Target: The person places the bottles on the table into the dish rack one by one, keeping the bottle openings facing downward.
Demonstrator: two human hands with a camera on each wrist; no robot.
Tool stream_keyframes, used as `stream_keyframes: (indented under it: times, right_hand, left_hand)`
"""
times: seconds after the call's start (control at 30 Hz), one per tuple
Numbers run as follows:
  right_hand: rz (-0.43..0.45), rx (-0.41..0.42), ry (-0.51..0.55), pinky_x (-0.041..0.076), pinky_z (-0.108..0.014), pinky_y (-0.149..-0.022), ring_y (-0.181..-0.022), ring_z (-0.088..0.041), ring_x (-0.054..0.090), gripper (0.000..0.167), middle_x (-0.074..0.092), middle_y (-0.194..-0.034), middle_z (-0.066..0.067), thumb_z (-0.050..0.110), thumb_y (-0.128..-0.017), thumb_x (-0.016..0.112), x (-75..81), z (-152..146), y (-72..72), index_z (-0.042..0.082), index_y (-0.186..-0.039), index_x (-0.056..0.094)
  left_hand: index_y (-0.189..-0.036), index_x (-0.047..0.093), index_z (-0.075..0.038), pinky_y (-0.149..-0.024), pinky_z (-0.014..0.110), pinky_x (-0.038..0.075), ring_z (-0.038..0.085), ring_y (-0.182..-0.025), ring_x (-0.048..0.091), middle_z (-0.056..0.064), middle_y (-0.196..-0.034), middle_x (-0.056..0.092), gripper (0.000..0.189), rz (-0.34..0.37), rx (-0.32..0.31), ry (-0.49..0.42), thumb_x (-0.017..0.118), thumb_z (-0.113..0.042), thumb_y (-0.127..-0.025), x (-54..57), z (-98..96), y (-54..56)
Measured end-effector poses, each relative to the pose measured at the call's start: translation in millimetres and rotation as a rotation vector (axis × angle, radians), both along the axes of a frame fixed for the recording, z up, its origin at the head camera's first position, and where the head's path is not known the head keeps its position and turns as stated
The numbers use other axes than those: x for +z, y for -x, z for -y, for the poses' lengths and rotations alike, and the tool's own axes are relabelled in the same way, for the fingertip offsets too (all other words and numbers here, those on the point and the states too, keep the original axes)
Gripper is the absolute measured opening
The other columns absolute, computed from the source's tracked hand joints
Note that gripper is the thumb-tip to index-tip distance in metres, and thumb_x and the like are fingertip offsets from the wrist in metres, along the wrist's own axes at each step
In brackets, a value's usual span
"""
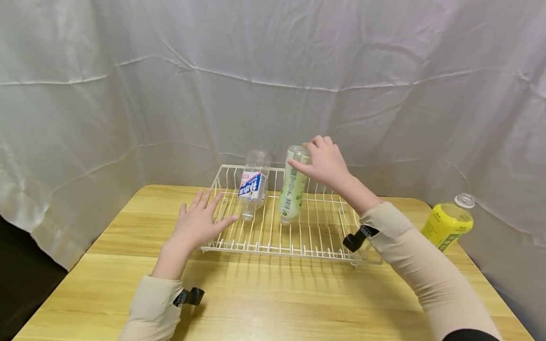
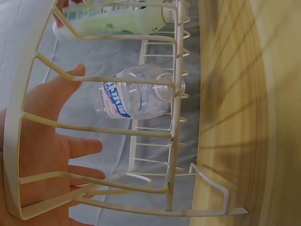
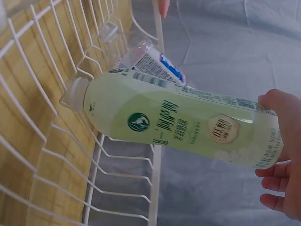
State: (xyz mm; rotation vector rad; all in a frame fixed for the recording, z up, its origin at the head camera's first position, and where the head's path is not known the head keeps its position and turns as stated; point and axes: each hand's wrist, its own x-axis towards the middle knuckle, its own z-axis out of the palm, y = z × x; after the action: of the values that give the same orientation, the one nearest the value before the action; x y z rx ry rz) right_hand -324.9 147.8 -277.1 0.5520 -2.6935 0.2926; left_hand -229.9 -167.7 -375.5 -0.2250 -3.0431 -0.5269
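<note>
Pointing neck-down, the pale-green bottle (image 1: 293, 189) shows a dark-green round logo (image 3: 138, 122).

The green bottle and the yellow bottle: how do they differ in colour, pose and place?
Colour: the green bottle wears a pale green label, while the yellow bottle wears a bright yellow one.
Pose: the green bottle points neck down, the yellow bottle neck up.
Place: the green bottle is at the wire rack, held by the right hand; the yellow bottle is outside it, unheld.
Both have clear necks.
</note>
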Motion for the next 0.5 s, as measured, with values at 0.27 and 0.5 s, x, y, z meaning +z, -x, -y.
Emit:
stream_keyframes:
  times: [0.27,0.5]
  right_hand:
    - [0.052,-0.075,-0.002,0.043,-0.052,-0.096,-0.121,-0.036,0.046,0.073,0.055,-0.13,-0.018,0.061,-0.09,0.053,-9.5,9.6,21.6,0.001,-0.13,0.056]
    - [0.168,-0.113,0.102,0.042,-0.053,-0.101,-0.121,-0.037,0.047,0.075,0.057,-0.129,-0.02,0.061,-0.091,0.051,-19.2,8.9,39.8,0.0,-0.133,0.05]
  left_hand:
    - [-0.157,0.02,-0.018,-0.116,0.069,-0.002,0.039,-0.152,0.001,0.015,-0.164,0.004,0.102,-0.006,0.014,0.002,0.026,-0.087,-0.081,0.8,-3.1,-4.9]
    - [-0.156,0.021,-0.018,-0.117,0.068,-0.001,0.038,-0.152,0.002,0.014,-0.165,0.004,0.097,-0.015,0.019,-0.001,0.031,-0.083,-0.085,-1.0,-3.4,-4.1]
